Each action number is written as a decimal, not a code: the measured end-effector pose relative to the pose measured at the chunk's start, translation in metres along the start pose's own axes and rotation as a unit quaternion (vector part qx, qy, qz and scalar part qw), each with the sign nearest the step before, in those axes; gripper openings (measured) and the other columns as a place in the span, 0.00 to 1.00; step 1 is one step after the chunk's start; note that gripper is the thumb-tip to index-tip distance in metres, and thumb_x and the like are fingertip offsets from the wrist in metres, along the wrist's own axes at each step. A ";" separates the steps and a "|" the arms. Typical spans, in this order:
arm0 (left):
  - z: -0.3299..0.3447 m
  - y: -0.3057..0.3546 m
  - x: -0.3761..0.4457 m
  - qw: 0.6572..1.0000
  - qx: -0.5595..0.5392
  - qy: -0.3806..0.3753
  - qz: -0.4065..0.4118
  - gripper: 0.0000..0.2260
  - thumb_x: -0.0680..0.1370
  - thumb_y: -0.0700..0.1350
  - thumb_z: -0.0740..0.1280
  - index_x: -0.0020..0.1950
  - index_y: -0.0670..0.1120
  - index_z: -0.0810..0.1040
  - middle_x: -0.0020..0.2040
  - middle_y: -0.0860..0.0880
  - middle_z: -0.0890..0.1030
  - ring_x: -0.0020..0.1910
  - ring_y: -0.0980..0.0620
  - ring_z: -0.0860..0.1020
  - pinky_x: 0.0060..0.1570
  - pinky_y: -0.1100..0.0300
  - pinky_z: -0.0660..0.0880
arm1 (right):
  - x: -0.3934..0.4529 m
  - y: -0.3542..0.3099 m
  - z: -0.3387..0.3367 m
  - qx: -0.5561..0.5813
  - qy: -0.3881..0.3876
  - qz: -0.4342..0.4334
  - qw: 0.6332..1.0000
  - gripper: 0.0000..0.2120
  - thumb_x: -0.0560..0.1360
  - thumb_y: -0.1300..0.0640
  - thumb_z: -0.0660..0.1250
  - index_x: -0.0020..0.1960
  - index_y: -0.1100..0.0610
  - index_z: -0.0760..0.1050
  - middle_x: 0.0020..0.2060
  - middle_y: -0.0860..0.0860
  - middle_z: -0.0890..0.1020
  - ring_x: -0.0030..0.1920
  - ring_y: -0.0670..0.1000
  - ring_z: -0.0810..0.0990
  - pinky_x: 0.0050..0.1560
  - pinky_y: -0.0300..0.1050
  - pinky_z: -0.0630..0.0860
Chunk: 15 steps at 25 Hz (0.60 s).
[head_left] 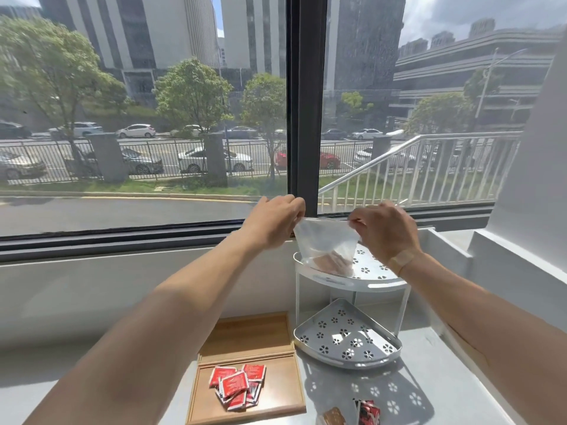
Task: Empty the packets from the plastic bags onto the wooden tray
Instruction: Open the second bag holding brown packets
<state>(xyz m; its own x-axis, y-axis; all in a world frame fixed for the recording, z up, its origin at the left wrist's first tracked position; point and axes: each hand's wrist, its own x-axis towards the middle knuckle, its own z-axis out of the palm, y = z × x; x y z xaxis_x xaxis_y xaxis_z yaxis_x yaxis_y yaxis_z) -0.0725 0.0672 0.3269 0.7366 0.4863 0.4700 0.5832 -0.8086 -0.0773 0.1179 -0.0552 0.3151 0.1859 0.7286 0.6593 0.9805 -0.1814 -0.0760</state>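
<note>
Both hands are up at the window: the left hand [274, 220] has its grip pinched on one top corner of the clear plastic zip bag [326, 245], the right hand [383, 231] pinched closed on the other, the mouth stretched taut between them. Brown packets [333, 262] sag in the bottom of the bag, which hangs just over the top tier of the white perforated metal corner rack [346, 348]. Below and to the left, on the grey desk [429, 378], sits the shallow wooden tray [285, 400] with a heap of red sachets [237, 386] piled in its near section, the far section bare. At the bottom edge, right of the tray, another bag with a brown packet [334, 417] and dark red packets [368, 411] lies on the desk
</note>
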 end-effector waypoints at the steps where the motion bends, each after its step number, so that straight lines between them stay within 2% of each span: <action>1: -0.007 -0.006 -0.003 1.000 -0.001 0.011 -0.004 0.05 0.82 0.41 0.58 0.51 0.48 0.72 0.51 0.47 0.78 0.49 0.45 0.76 0.45 0.55 0.64 | 0.003 -0.007 -0.004 0.011 0.005 -0.007 1.000 0.07 0.78 0.56 0.67 0.47 0.52 0.85 0.38 0.52 0.85 0.43 0.57 0.79 0.40 0.49 0.78; 4: -0.025 -0.023 -0.023 0.999 -0.009 0.044 -0.008 0.04 0.82 0.42 0.59 0.52 0.46 0.73 0.50 0.47 0.78 0.47 0.46 0.77 0.43 0.55 0.65 | 0.005 -0.030 -0.011 0.055 0.026 -0.019 0.998 0.06 0.77 0.56 0.68 0.48 0.53 0.84 0.42 0.53 0.87 0.46 0.59 0.80 0.42 0.50 0.78; 7: -0.035 -0.038 -0.058 0.998 -0.039 0.056 -0.013 0.05 0.82 0.43 0.60 0.54 0.44 0.74 0.51 0.46 0.79 0.47 0.46 0.78 0.44 0.54 0.72 | -0.006 -0.055 -0.008 0.113 0.026 -0.022 0.993 0.05 0.76 0.55 0.70 0.48 0.52 0.85 0.44 0.51 0.87 0.47 0.59 0.80 0.41 0.48 0.76; 11: -0.028 -0.045 -0.135 0.992 -0.109 0.047 -0.043 0.06 0.81 0.44 0.62 0.54 0.44 0.76 0.52 0.46 0.79 0.48 0.45 0.78 0.48 0.49 0.75 | -0.053 -0.089 0.009 0.228 -0.033 -0.029 0.973 0.04 0.74 0.57 0.74 0.48 0.55 0.85 0.42 0.52 0.87 0.44 0.56 0.83 0.45 0.53 0.80; 15: 0.003 -0.035 -0.238 0.980 -0.185 0.039 -0.053 0.03 0.79 0.41 0.66 0.52 0.43 0.77 0.48 0.47 0.79 0.44 0.48 0.78 0.44 0.51 0.78 | -0.134 -0.117 0.035 0.282 -0.104 -0.064 0.952 0.04 0.72 0.57 0.76 0.46 0.55 0.86 0.39 0.50 0.86 0.39 0.52 0.81 0.42 0.55 0.80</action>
<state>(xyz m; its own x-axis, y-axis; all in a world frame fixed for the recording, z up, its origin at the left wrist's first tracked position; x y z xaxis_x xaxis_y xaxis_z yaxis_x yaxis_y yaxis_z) -0.2676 -0.0194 0.2151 0.6410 0.5597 0.5252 0.4803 -0.8262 0.2943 -0.0195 -0.1084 0.2100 0.0131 0.8466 0.5321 0.8638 0.2585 -0.4325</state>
